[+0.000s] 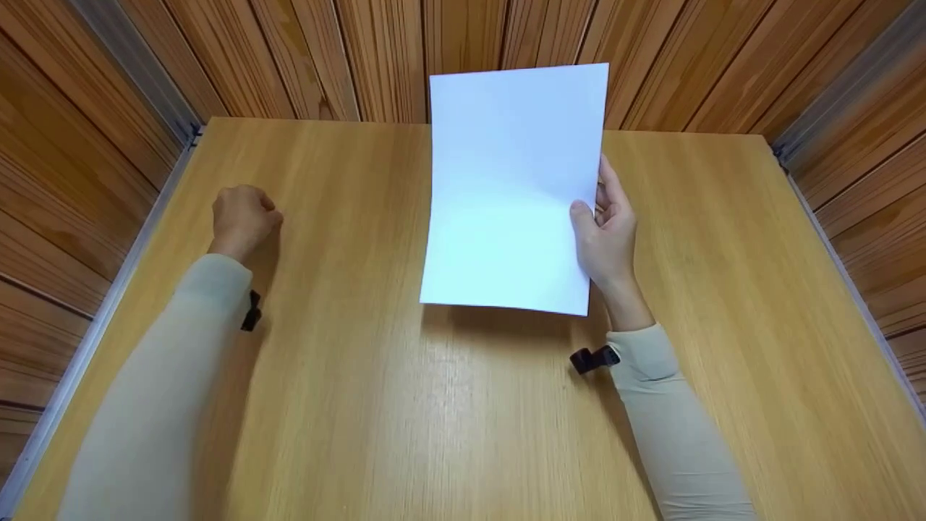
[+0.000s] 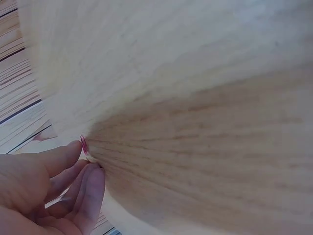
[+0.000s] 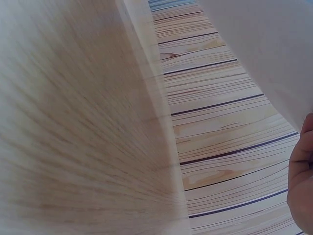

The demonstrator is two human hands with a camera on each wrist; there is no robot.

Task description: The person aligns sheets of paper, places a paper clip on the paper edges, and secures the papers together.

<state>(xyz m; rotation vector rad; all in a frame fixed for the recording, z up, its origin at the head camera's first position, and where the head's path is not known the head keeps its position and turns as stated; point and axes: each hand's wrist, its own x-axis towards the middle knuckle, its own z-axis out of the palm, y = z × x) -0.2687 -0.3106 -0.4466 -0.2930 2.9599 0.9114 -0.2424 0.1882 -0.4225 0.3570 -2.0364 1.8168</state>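
- Plain white sheet of paper (image 1: pixel 506 181), glossy-bright, a bit bowed, held up over the desk (image 1: pixel 362 398) around 1 o'clock
- Right hand (image 1: pixel 608 235): grip's pinching the sheet's edge at roughly 4 o'clock, thumb in front
- Left hand (image 1: pixel 242 217), 9 o'clock: grip's pinching some tiny pinkish-red thing (image 2: pixel 84 145), too small to ID

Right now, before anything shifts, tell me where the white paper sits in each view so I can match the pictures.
Head: white paper upper centre, its right edge gripped by the right hand.
Left wrist: not in it.
Right wrist: upper right corner, cut off by the frame, above that hand.
Shared landmark: the planked wall, along the top in head, at the left edge in left wrist, right of centre in right wrist.
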